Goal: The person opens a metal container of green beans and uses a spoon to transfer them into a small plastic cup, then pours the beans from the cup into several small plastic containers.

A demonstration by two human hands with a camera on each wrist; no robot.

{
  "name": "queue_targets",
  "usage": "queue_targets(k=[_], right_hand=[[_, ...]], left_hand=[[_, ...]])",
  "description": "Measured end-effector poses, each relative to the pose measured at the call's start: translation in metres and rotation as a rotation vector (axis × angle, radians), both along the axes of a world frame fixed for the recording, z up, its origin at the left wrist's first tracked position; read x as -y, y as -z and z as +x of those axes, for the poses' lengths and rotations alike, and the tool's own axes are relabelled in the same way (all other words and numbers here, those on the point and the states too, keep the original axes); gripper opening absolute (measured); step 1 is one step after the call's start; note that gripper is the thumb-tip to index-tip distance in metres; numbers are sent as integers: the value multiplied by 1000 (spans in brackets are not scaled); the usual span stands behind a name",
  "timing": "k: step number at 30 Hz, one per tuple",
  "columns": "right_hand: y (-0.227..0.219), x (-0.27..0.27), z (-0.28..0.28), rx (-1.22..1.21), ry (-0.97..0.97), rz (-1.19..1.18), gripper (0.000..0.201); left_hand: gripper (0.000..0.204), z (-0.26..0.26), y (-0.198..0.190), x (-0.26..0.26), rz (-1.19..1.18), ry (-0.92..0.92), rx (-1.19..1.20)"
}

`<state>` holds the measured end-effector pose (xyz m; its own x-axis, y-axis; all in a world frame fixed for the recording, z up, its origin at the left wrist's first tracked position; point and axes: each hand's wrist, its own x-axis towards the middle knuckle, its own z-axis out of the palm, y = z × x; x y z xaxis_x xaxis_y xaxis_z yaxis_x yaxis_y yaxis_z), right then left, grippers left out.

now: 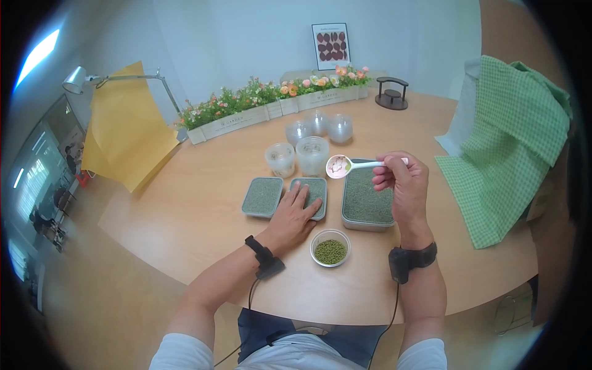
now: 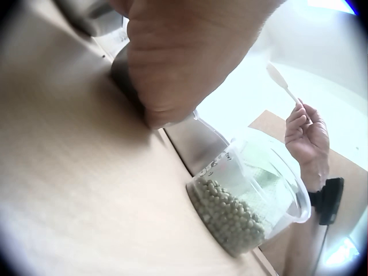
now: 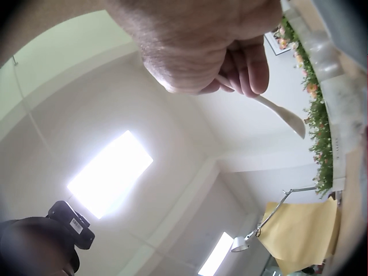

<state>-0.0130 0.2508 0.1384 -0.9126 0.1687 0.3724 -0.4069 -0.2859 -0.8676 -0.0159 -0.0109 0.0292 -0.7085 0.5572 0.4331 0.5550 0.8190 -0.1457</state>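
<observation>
In the head view my left hand lies with fingers spread across a small rectangular tub filled with dark grey-green grainy material. My right hand holds a white spoon by its handle, raised over a larger rectangular tub of similar material. Pinkish and green patches show in the spoon's bowl. A clear plastic cup of green beans, which look like mung beans, stands near the front edge between my forearms. The left wrist view shows this cup from the side; the left fingertips are hidden there.
Another small filled tub sits left of my left hand. Behind are two cloudy plastic cups and several clear round jars. Flower boxes line the back; a green checked cloth hangs at right, a lamp at left.
</observation>
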Motion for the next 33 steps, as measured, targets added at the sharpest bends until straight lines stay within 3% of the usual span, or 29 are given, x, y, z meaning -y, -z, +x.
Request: queue_targets(k=[3,6,13,19,22,23,25,27,29,33], right_hand=[[2,3,1,11,-6,-4,23],[1,2,4,15,-12,-8,22],[-2,3,5,0,-2,-1,22],[0,3,3,-1,2,-12,21],[-2,3,4,2,4,-7,22],[-2,4,4,4,2,-3,22],[-2,3,4,35,-11,-1,22],[-1,3,4,71,-52,14,22],[-1,3,6,107,-88,34,22],[1,2,13,189,-184,80,22]], left_hand=[[58,-2,3,0,4,-27,219],[56,-8,5,11,25,54,202],[58,-10,8,13,-7,51,198],[83,5,-13,27,33,40,268],[103,9,-13,57,136,-165,308],[103,9,-17,65,140,-167,311],[101,12,-26,78,138,-365,443],[98,7,-13,91,194,-360,435],[86,4,4,100,248,-211,346],[71,14,5,85,196,-291,200]])
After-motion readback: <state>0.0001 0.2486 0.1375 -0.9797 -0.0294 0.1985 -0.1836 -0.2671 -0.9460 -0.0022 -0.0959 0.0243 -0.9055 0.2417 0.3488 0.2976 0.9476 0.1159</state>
